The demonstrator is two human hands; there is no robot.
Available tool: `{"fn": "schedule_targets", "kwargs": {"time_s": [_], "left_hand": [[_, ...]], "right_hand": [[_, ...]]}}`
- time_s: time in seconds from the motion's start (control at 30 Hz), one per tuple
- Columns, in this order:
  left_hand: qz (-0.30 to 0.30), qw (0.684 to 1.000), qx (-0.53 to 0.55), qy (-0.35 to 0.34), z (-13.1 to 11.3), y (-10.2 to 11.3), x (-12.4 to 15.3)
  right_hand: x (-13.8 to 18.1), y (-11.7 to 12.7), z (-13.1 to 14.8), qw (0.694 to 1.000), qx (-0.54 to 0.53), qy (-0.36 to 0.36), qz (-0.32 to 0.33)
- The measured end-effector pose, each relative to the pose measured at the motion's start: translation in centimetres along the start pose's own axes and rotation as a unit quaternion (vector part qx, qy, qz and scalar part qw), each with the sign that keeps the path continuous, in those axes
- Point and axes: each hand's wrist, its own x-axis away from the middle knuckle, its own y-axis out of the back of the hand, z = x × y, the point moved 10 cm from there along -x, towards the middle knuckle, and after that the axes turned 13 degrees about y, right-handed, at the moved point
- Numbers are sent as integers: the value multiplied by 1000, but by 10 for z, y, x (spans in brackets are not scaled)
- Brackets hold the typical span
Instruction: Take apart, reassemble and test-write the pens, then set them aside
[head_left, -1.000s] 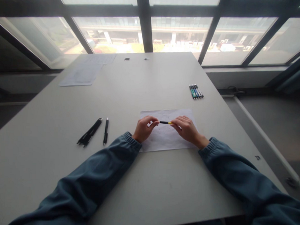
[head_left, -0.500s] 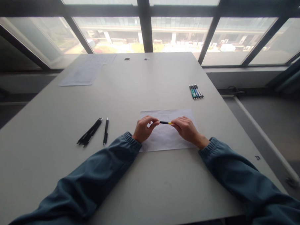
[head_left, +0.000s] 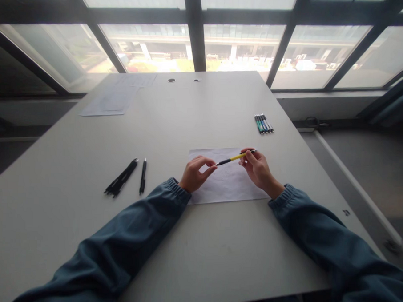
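1. Holding the yellow-and-black pen (head_left: 235,158) above a sheet (head_left: 219,194), the right hand (head_left: 258,169) pinches its barrel; the left hand (head_left: 194,174) is narrowed at its tip, whether gripping I cannot tell.
2. Leftward: bundled black pens (head_left: 122,178), a single black pen (head_left: 143,176).
3. Farther along the worktop (head_left: 192,117): coloured pens (head_left: 264,124) at right, papers (head_left: 106,100) far left.

one yellow pen (head_left: 233,158), one loose pen (head_left: 143,176), one pen bundle (head_left: 122,178), one pen row (head_left: 264,124).

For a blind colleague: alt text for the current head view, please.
The right hand holds a yellow and black pen, its tip by the left hand, over white paper. Black pens lie left, assorted pens right.
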Motion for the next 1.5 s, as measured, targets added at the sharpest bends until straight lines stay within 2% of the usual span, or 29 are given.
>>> {"fn": "schedule_targets", "kwargs": {"time_s": [0.07, 0.13, 0.3, 0.53, 0.7, 0.93, 1.07, 1.17, 1.27, 1.5], "left_hand": [[10, 1000, 9, 8, 0, -1, 1], [-9, 999, 15, 31, 3, 5, 0], [-58, 995, 11, 81, 12, 15, -1], [-65, 989, -35, 131, 33, 13, -3], [-63, 988, -39, 134, 35, 13, -4], [-59, 989, -42, 130, 35, 11, -4], [-56, 991, -59, 111, 31, 10, -5], [-33, 991, -110, 73, 22, 8, -5], [17, 983, -175, 40, 19, 2, -4], [117, 972, -206, 12, 31, -10, 4]], "right_hand": [[-2, 6, -6, 997, -55, -32, -36], [-3, 10, -10, 993, -85, -56, -51], [-9, 10, -7, 993, -102, -55, -28], [-9, 7, 2, 993, -106, -48, -20], [-9, 7, 1, 991, -119, -51, -13], [-6, 8, -5, 980, -173, -85, -46], [-4, 12, -13, 979, -161, -116, -54], [-5, 15, -16, 977, -165, -112, -69], [-6, 19, -14, 978, -164, -96, -84], [-7, 26, -5, 986, -116, -81, -87]]}}
